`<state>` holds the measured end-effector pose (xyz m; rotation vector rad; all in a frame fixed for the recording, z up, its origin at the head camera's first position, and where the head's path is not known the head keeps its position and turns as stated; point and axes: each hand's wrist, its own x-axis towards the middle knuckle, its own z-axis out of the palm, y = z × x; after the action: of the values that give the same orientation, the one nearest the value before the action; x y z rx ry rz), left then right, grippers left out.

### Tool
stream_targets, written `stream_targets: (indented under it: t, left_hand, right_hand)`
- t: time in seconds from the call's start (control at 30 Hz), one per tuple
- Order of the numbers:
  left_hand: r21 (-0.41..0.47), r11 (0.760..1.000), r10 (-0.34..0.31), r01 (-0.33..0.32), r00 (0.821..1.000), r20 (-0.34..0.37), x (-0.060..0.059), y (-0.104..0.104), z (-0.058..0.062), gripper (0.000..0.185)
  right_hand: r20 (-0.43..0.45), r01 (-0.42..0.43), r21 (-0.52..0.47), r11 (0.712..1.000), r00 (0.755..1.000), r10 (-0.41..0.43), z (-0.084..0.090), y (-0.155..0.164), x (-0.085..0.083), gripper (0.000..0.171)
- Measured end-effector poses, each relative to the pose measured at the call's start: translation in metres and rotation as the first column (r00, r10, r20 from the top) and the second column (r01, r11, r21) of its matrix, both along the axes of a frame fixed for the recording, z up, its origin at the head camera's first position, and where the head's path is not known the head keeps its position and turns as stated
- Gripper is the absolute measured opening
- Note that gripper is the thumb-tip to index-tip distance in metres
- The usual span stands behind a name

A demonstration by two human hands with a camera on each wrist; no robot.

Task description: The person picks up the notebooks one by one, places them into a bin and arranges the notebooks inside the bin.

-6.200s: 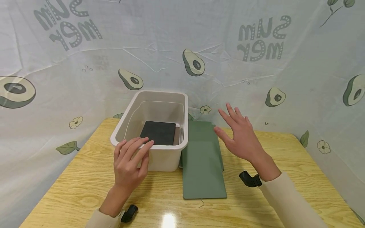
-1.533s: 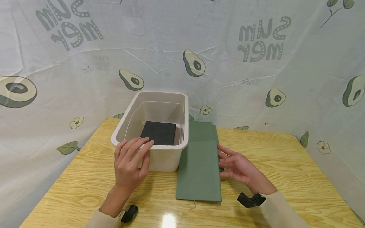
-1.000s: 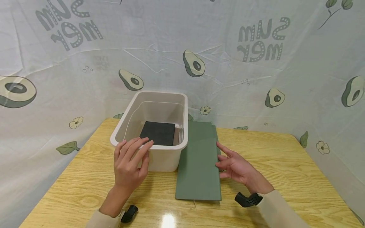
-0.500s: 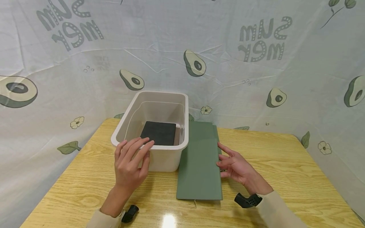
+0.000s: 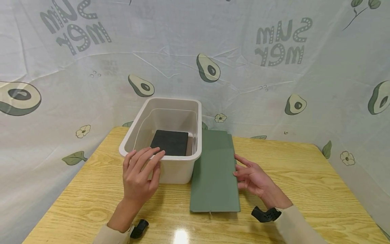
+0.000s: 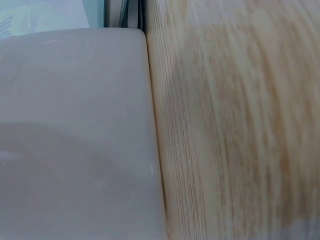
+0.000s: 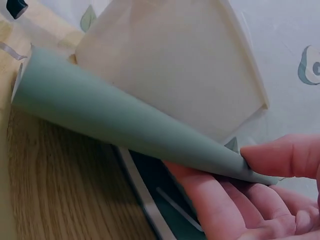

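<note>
While the head view has the left hand (image 5: 141,176) resting relaxed on the near rim of the beige bin (image 5: 170,169) and the right hand (image 5: 254,178) pinching the right edge of the top green notebook (image 5: 213,173) lying on the worktop (image 5: 304,183) beside the bin, a clean lift probably needs fingers fully under that one cover only. Left wrist view shows just bin wall (image 6: 75,140) and wood, no hand. Right wrist view alone reveals the cover (image 7: 115,120) curling up, thumb on top, fingers (image 7: 210,205) beneath, and another book under it.
</note>
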<state>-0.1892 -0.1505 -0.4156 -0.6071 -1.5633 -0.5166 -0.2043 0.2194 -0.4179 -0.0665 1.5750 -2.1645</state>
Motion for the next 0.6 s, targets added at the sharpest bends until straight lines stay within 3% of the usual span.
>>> stream_targets:
  t: [0.6]
  left_hand:
    - [0.009,1.0,-0.005,0.005,1.0,-0.004,0.0,0.001,0.001,0.027]
  right_hand:
    - [-0.002,0.08,-0.065,0.995,0.997,-0.08,0.015,0.022,-0.002,0.084]
